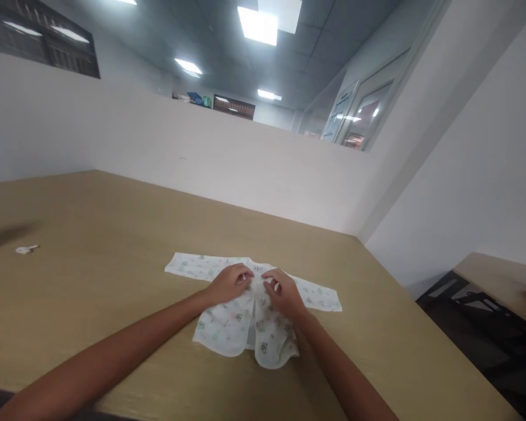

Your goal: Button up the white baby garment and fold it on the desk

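One neck label (258,269) on the shirt (234,321) is illegibly small.

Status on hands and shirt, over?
Left hand and right hand on shirt, upper front. Sleeves spread, front parted below. Small white object far left, well apart.

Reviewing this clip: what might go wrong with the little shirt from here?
1. The front edges of the open-front baby shirt part below the left hand and right hand, so they might end up misaligned.
2. The hem corner on the right-hand side looks rumpled; pressing it down like that could leave a crease.
3. With both hands close to the neckline, a tug could skew the spread sleeves.
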A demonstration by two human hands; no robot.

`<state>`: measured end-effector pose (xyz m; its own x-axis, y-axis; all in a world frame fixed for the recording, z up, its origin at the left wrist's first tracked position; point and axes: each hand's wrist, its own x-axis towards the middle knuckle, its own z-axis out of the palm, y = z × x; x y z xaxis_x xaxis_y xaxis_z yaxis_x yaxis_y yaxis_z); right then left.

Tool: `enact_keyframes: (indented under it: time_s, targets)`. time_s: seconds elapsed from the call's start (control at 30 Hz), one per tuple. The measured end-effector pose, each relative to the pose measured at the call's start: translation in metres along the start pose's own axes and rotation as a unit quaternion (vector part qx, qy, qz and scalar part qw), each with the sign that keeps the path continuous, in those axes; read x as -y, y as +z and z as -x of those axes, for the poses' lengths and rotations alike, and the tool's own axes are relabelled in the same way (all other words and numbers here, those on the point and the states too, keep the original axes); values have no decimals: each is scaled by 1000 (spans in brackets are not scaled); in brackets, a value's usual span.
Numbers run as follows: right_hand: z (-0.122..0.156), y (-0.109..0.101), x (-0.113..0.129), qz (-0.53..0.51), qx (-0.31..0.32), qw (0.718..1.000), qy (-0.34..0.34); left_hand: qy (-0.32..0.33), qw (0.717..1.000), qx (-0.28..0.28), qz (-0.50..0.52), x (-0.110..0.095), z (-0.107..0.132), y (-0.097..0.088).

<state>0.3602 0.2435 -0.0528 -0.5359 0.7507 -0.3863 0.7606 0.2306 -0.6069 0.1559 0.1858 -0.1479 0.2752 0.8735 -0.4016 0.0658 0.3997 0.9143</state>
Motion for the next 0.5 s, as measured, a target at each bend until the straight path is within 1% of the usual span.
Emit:
enact_keyframes:
  time_s: [0.03,0.1,0.17,0.3,0.4,0.5]
  targets:
    - [-6,2,-4,17,13,1000,9,-9,1000,-14,4,0,-8,1]
    - [-15,7,-11,44,41,998,35,-20,1000,-19,8,-1,-23,4]
    - [-17,11,-16,53,46,996,57,-20,1000,-18,5,-1,-32,7]
    - [-7,14,-17,20,6,997,73,-8,1000,-10,8,1,-29,9]
    - [-2,10,-12,-21,4,996,85,-14,999,16,31,0,-23,4]
    - [-3,9,-8,-43,3,996,72,-26,997,34,58,-4,-22,-1]
